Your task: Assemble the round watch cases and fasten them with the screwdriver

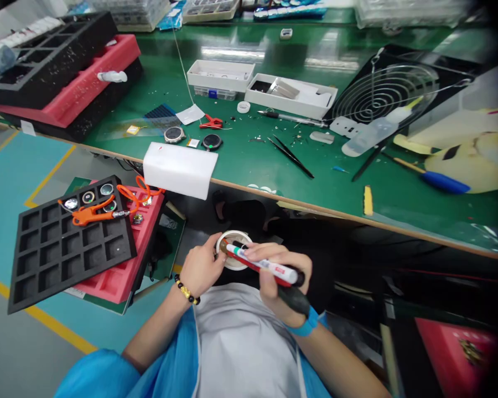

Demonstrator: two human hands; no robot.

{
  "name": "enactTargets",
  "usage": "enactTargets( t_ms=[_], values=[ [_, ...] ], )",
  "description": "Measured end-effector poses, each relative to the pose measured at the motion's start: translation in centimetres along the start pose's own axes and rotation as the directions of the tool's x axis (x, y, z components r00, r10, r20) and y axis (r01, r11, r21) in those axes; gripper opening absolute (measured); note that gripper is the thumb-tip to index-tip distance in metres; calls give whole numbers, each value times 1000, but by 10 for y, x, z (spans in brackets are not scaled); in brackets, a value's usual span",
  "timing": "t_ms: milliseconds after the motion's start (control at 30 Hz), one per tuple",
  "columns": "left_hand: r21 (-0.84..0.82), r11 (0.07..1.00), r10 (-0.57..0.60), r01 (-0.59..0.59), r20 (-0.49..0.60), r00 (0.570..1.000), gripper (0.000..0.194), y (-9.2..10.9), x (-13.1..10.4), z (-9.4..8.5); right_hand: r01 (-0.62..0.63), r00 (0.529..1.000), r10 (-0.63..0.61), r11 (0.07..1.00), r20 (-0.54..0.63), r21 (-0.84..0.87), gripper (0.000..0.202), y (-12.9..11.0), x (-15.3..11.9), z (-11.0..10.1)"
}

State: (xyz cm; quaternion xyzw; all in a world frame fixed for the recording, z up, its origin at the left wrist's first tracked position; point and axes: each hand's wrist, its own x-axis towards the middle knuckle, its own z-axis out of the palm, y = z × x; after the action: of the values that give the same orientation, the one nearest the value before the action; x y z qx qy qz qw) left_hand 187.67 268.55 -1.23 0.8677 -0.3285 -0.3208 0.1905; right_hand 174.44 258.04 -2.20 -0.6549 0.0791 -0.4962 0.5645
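Note:
My left hand [202, 266] grips the edge of a white round container [237, 265] just in front of my lap. Its fingertips are partly hidden at the rim. Closed around a white marker [277, 270] with a green band, my right hand [288, 276] is to the right of that container. A red pen-like thing lies alongside the marker in the same grip; I cannot make out its kind. The tips of both point left, over the container's opening. Small dark and brown items show inside it, blurred.
A green workbench [240, 160] spans the front, with tweezers [292, 157], watch parts, white trays [292, 95] and a fan grille [377, 94]. At left, a black foam tray [72, 243] carries an orange air gun [93, 214]. A white foam sheet [180, 168] overhangs the bench edge.

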Motion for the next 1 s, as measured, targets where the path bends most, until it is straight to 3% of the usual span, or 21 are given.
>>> enactTargets(
  t_ms=[133, 233, 533, 733, 1000],
  values=[
    [-17, 1000, 11, -11, -11, 1000, 50, -6, 4, -3, 175, 959, -143, 978, 245, -113, 39, 20, -11, -5],
    [-22, 1000, 8, -9, -33, 999, 51, -11, 8, -6, 222, 920, -143, 957, 365, -184, 44, 35, -21, -12],
    [11, 1000, -27, 28, -85, 996, 52, -23, 21, -4, 14, 888, 181, 909, 424, -417, 29, 49, -27, -11],
    [47, 998, -40, 43, -72, 997, 50, -29, 27, 2, 137, 847, 98, 909, 522, -394, 34, 54, -25, -6],
    [56, 997, -44, 47, -50, 998, 50, -27, 31, 6, 80, 854, 106, 940, 509, -331, 32, 57, -34, -11]
  ],
)
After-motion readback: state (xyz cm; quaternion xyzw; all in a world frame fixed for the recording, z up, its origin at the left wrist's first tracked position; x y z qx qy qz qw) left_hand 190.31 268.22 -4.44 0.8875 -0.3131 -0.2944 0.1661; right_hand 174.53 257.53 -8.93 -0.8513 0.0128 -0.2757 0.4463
